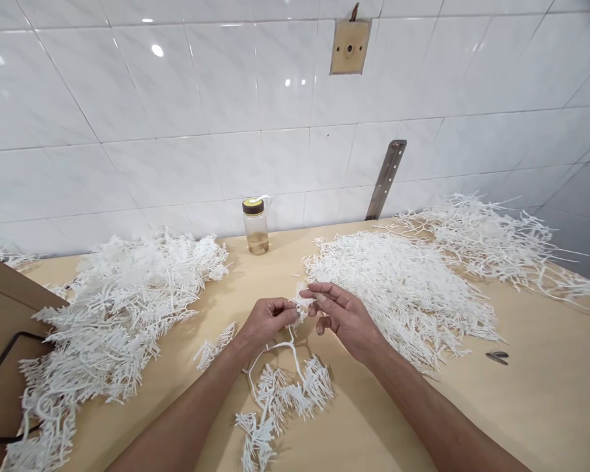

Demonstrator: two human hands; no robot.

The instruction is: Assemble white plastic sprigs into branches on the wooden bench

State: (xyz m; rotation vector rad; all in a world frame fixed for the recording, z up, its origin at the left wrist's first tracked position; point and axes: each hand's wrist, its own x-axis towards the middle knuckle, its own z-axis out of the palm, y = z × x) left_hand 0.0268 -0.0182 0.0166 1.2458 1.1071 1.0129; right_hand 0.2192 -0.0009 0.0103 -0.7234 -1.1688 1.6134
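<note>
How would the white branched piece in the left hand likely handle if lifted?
The white branched piece probably flexes, since its thin stems curve. It is likely light for its spread, with open gaps between stems. Its splayed tips may snag.

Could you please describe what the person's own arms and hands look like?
The left hand and right hand are bare, with no gloves. The left forearm and right forearm are uncovered too; no sleeve, watch or bracelet shows on either.
</note>
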